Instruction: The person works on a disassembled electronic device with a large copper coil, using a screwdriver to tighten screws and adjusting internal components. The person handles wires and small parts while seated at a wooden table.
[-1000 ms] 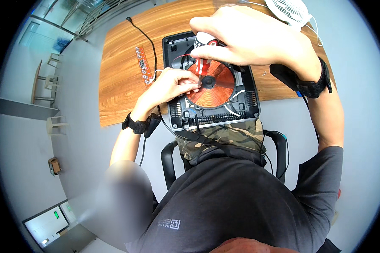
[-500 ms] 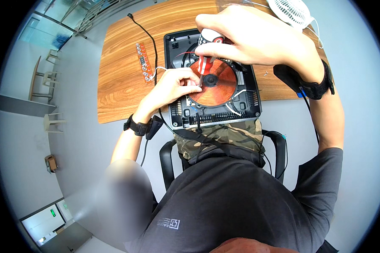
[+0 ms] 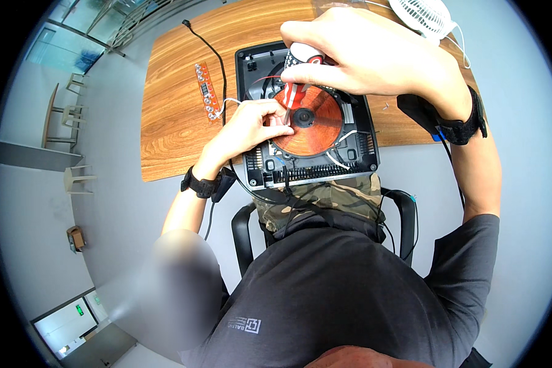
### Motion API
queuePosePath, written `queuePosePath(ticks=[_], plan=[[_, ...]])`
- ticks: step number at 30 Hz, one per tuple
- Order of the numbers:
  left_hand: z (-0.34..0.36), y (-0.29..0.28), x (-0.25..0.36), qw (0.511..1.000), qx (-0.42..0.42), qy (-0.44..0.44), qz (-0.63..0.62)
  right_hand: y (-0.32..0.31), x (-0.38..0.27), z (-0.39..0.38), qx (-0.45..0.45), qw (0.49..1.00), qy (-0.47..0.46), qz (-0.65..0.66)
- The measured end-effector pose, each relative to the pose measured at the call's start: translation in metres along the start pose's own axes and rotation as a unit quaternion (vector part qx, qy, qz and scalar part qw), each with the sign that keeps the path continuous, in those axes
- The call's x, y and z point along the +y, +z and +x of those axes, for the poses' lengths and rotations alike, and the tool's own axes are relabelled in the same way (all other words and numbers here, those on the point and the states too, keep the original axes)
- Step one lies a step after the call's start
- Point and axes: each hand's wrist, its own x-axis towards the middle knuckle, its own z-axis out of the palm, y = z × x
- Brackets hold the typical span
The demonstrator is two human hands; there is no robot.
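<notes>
An opened induction cooker (image 3: 371, 156) with a black housing lies at the table's near edge, its round copper coil (image 3: 319, 132) facing up. My right hand (image 3: 356, 55) is wrapped round the red, white and black handle of a screwdriver (image 3: 295, 92), which points down at the coil's left part. Around the lower end of its metal shaft, the thumb and fingers of my left hand (image 3: 257, 126) are pinched together. Those fingers hide the tip and any screw under it.
Left of the cooker, an orange circuit board (image 3: 207, 92) lies on the wooden table (image 3: 165, 116), joined by a white wire. A black power cord (image 3: 211, 44) runs beside it. Small screws (image 3: 386, 107) lie to the right. A white fan (image 3: 422, 18) stands at the far right.
The screwdriver's shaft has shifted slightly left and leans a little more. The cooker and circuit board have also moved slightly left in view. Both hands keep their grips.
</notes>
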Motion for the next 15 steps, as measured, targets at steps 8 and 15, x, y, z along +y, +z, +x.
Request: queuePosePath(ticks=[8,15], plan=[[0.001,-0.001,0.003,0.999,0.007,0.024,0.043,0.014,-0.003,-0.002,0.064,0.996,-0.006,-0.064],[0.003,0.000,0.002,0.999,-0.003,0.031,0.044,0.014,-0.002,-0.007,0.083,0.993,-0.007,-0.081]])
